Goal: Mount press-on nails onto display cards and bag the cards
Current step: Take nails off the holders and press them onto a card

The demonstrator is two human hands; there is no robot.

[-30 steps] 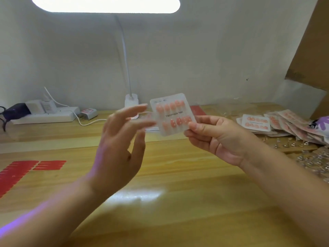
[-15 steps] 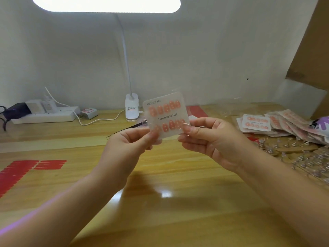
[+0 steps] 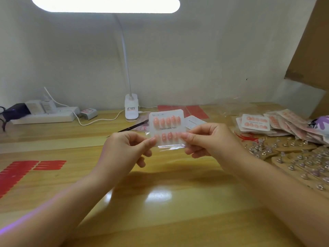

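Held up over the wooden desk (image 3: pixel 178 220), in front of the lamp base (image 3: pixel 131 107), is a white display card (image 3: pixel 167 126) with rounded corners, sitting inside a clear plastic bag (image 3: pixel 171 146) whose glossy lower edge shows below the card. The card carries two rows of glossy coral-pink press-on nails (image 3: pixel 167 121) — five along the top, and a lower row partly covered by thumbs. Between the rows runs a line of dark print that looks like "Handmade Nail", though it is blurred; small faint marks at the card's top left corner are too soft to read. The left hand (image 3: pixel 124 148) pinches the lower left corner of the bagged card between thumb and curled forefinger, the other fingers folded under. The right hand (image 3: pixel 210 139) pinches the lower right edge the same way, thumb on the front and fingers curled behind. At the right of the desk lies a fanned pile of finished bagged cards (image 3: pixel 256 123) with similar pink nails and similar print, illegible at this size. Nearer the right edge lie many small metallic pieces (image 3: pixel 302 161) — what they are I cannot tell. The lamp base bears a label with small unreadable print. Red strips (image 3: pixel 16 172) lie at the left.
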